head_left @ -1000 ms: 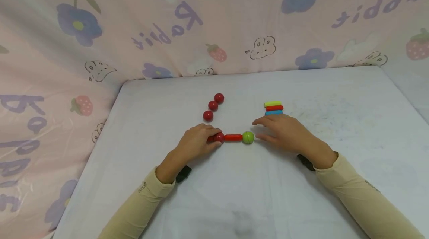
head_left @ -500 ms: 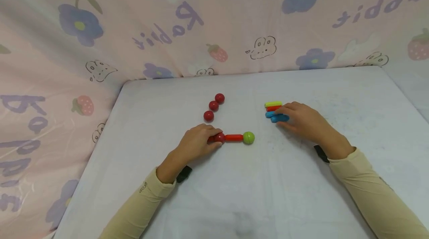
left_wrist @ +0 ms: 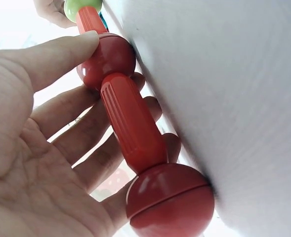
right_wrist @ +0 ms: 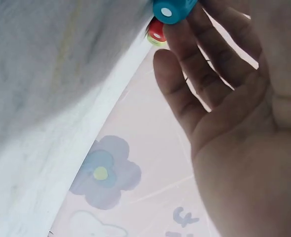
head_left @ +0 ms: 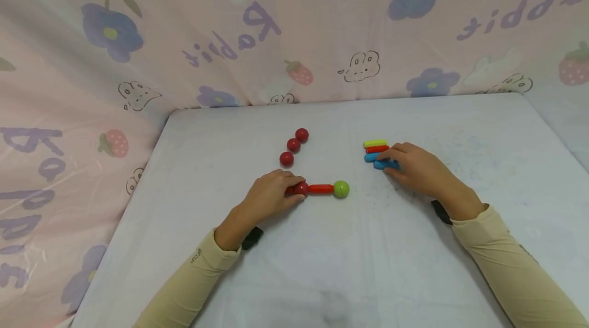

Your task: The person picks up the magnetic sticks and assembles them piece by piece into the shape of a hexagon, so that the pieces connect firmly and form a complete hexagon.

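My left hand (head_left: 271,192) pinches a red ball (left_wrist: 110,57) between thumb and fingers. In the left wrist view, a red magnetic rod (left_wrist: 133,118) joins that ball to a second red ball (left_wrist: 170,202), which the hand hides in the head view. Another red magnetic rod (head_left: 320,189) runs right to a green ball (head_left: 341,189). My right hand (head_left: 421,172) has thumb and fingertips on the nearest blue magnetic rod (head_left: 381,165), gripping it. Just behind lie a second blue rod (head_left: 370,157), a red rod (head_left: 377,149) and a yellow-green rod (head_left: 375,143).
Loose red balls (head_left: 293,145) form a slanting row beyond the left hand. White cloth covers the table (head_left: 322,256). A pink printed curtain (head_left: 313,21) hangs along the table's back and left sides.
My right hand has moved from near the green ball to the blue rods, right and slightly away, and grips the nearest one, which has shifted slightly right. The left hand stays on the red ball.
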Demonstrator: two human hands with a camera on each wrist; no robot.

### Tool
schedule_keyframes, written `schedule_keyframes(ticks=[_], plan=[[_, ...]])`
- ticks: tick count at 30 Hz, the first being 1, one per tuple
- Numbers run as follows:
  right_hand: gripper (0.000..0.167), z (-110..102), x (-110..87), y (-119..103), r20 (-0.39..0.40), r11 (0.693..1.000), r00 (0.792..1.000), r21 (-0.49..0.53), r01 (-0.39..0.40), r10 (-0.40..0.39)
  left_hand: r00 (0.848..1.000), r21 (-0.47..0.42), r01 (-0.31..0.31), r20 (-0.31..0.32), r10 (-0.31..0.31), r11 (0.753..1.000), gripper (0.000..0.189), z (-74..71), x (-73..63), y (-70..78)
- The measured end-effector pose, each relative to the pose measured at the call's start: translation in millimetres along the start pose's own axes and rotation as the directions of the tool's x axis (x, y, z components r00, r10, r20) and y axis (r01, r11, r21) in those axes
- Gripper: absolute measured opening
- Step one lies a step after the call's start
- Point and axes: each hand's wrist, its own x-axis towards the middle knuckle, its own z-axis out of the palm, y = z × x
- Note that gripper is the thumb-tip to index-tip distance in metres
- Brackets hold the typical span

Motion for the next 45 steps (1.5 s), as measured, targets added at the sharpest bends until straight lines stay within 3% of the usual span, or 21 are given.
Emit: schedule_keyframes(ticks=[10, 24, 31, 45], plan=[[0.024, -4.8, 1.7, -2.5, 0.079, 0.997, 0.994, 0.009, -0.071, 0.07, 1.0, -0.012, 0.02, 0.009, -0.02, 1.0, 0.038, -0.7, -1.6, -0.6], [0.017, -2.3, 0.6, -0.2, 0.047, 0.998, 0.997, -0.022, -0.059, 0.06, 1.0, -0.007, 0.025, 0.016, -0.025, 1.0, 0.039, -1.0, -0.2, 0.0], [0.019, -1.3, -0.4, -2.0, 0.041, 0.995, 0.997, 0.077, -0.066, 0.063, 0.999, -0.017, 0.029, 0.023, -0.029, 0.999, 0.038, -1.7, -0.6, -1.2], [0.023, 5.9, 1.9, -15.9, 0.06, 0.979, 0.998, 0.204, -0.002, -0.011, 0.998, -0.023, 0.051, 0.05, -0.05, 0.998, 0.039, -3.1, 1.8, -4.3]])
